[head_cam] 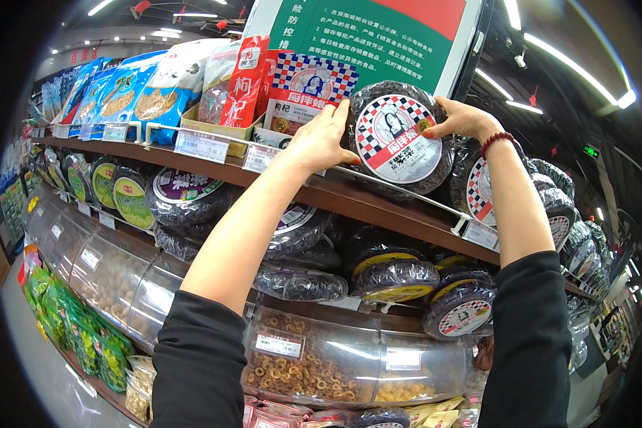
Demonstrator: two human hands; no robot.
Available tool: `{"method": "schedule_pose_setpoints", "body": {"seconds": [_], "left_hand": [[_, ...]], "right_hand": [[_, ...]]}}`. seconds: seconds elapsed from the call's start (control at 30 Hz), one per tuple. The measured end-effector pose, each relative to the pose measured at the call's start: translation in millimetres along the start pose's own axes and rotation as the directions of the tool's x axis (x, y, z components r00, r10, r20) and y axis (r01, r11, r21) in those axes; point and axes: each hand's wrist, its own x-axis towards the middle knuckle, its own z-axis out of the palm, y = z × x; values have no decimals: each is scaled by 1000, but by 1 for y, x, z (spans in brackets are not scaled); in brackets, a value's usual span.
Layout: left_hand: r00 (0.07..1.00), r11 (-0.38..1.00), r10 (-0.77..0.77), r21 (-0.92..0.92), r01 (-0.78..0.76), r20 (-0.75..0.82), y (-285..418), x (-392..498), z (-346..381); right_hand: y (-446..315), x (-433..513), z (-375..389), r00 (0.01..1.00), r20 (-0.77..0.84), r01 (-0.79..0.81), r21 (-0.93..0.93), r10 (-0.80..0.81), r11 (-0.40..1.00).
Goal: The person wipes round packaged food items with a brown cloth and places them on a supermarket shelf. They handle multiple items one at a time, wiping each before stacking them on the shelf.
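A round, plastic-wrapped pack of dried seaweed [398, 136] with a checkered label stands upright at the front of the top shelf. My left hand [323, 134] grips its left edge, fingers at the upper side and thumb lower down. On its upper right edge is my right hand [463, 120], with the thumb across the front near the label and a dark red bead bracelet on the wrist. Some fingers of both hands are hidden behind the pack. More round packs [479, 182] stand to its right, and a red and white wolfberry pouch [313, 80] is just left of it.
A metal rail [406, 192] edges the top shelf [353, 200]. Below are more round packs [396, 278] and clear bulk bins [310, 358] of dried food. A green sign board [374, 37] rises behind the pack. Blue pouches [123, 91] stand at the left.
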Motion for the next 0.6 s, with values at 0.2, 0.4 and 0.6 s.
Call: {"method": "schedule_pose_setpoints", "body": {"seconds": [0.2,0.4,0.6], "left_hand": [[997,988,-63,147,56,46,8,5,1],[996,970,-72,235,57,56,14,10,-6],[997,969,-36,241,50,-63,33,2,-27]], "right_hand": [[-1,2,2,999,-25,-39,-81,37,996],[-10,-24,-2,990,-130,49,-86,-60,995],[-30,-113,8,798,-503,261,-209,-332,942]]}}
